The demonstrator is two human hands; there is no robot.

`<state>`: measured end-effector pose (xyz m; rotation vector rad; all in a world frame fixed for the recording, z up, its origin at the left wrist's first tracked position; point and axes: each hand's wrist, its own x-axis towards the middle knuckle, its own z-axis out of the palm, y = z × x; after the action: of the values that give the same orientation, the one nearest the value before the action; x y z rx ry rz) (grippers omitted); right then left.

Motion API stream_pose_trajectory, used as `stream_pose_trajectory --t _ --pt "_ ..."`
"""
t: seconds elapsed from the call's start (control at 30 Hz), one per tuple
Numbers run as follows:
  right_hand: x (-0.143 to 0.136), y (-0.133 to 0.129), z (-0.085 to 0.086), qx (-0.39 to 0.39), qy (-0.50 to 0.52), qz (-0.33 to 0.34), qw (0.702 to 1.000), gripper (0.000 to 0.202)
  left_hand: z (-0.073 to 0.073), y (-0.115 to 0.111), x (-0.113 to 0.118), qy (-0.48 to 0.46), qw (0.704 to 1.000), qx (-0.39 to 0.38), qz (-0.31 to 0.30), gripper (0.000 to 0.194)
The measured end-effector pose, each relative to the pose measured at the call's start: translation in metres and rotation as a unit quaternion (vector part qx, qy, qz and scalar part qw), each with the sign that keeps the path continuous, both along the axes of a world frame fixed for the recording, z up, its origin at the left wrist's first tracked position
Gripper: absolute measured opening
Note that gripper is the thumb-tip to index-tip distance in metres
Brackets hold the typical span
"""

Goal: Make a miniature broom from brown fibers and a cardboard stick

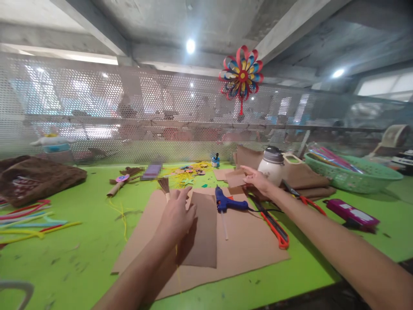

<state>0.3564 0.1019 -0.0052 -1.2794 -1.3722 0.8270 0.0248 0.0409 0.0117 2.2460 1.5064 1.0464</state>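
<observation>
My left hand (177,215) is over a cardboard sheet (251,249), thumb and fingers apart. A small brown fringed bundle with a pale stem (164,185) sticks out beyond its knuckles; the rest is hidden under the hand. Below it hangs yellow string. Beside the hand lies a dark brown paper rectangle (204,241). My right hand (258,178) reaches to the back, thumb and forefinger at the edge of a small brown paper piece (235,178). A blue glue gun (230,202), with a clear glue stick (225,226), and an orange-and-black utility knife (274,226) lie between my arms.
Scissors (309,202), a white jar (271,165), folded brown paper (309,181), a magenta box (351,213) and a green basket (351,172) stand right. Left are coloured pipe cleaners (29,219) and brown cloth (41,176). A perforated screen (180,116) closes the back.
</observation>
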Motion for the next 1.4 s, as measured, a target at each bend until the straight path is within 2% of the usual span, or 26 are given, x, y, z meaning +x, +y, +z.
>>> stream_pose_trajectory --t 0.07,0.13,0.23,0.37,0.47,0.5,0.57,0.67,0.73,0.77,0.83,0.93,1.03,1.13,1.23,1.4 --pt "-0.001 -0.001 0.002 -0.002 0.007 0.008 1.000 0.069 0.001 0.000 0.000 -0.026 1.000 -0.006 -0.015 0.040" --pt "0.000 -0.002 0.004 -0.002 0.010 0.012 1.000 0.069 0.004 -0.002 -0.001 -0.064 0.997 -0.045 -0.024 0.032" --pt "0.001 -0.001 0.007 -0.003 0.009 0.018 1.000 0.072 0.016 -0.006 0.004 -0.094 0.991 -0.092 -0.035 0.025" --pt "0.002 0.003 0.012 -0.015 0.009 0.021 1.000 0.071 0.051 0.004 0.029 -0.002 0.992 -0.091 -0.091 0.027" --pt "0.003 0.007 0.016 -0.032 0.014 0.011 0.999 0.071 0.070 0.031 0.070 0.114 0.987 0.016 -0.115 0.043" --pt "0.003 0.009 0.017 -0.036 0.015 0.005 0.999 0.070 0.071 0.042 0.086 0.143 0.980 0.059 -0.122 0.047" --pt "0.003 0.013 0.017 -0.042 0.013 -0.005 0.999 0.069 0.063 0.060 0.119 0.204 0.961 0.107 -0.153 0.052" --pt "0.001 0.018 0.015 -0.044 -0.009 -0.011 0.999 0.064 0.039 0.079 0.155 0.229 0.952 0.111 -0.172 0.045" --pt "-0.001 0.021 0.014 -0.039 -0.036 -0.011 0.999 0.059 0.026 0.086 0.165 0.241 0.950 0.099 -0.172 0.034" --pt "-0.002 0.021 0.014 -0.033 -0.052 -0.012 0.998 0.056 0.022 0.090 0.167 0.243 0.952 0.091 -0.163 0.025" --pt "-0.003 0.020 0.013 -0.016 -0.088 -0.012 0.996 0.050 0.019 0.098 0.163 0.243 0.958 0.070 -0.137 0.025" --pt "0.001 0.011 0.012 0.013 -0.157 0.006 0.987 0.044 0.027 0.109 0.149 0.232 0.968 0.035 -0.088 0.032" --pt "0.009 0.000 0.009 0.014 -0.258 0.059 0.964 0.027 0.035 0.115 0.131 0.207 0.977 0.014 -0.047 0.026" --pt "0.014 -0.005 0.008 0.001 -0.360 0.116 0.926 0.008 0.037 0.109 0.114 0.175 0.984 -0.002 -0.035 0.031" --pt "0.014 -0.003 0.011 -0.001 -0.439 0.144 0.887 0.013 0.033 0.095 0.103 0.142 0.989 -0.021 -0.036 0.032" --pt "0.009 0.004 0.012 0.003 -0.540 0.129 0.832 0.016 0.031 0.076 0.090 0.075 0.994 -0.058 -0.046 0.027"
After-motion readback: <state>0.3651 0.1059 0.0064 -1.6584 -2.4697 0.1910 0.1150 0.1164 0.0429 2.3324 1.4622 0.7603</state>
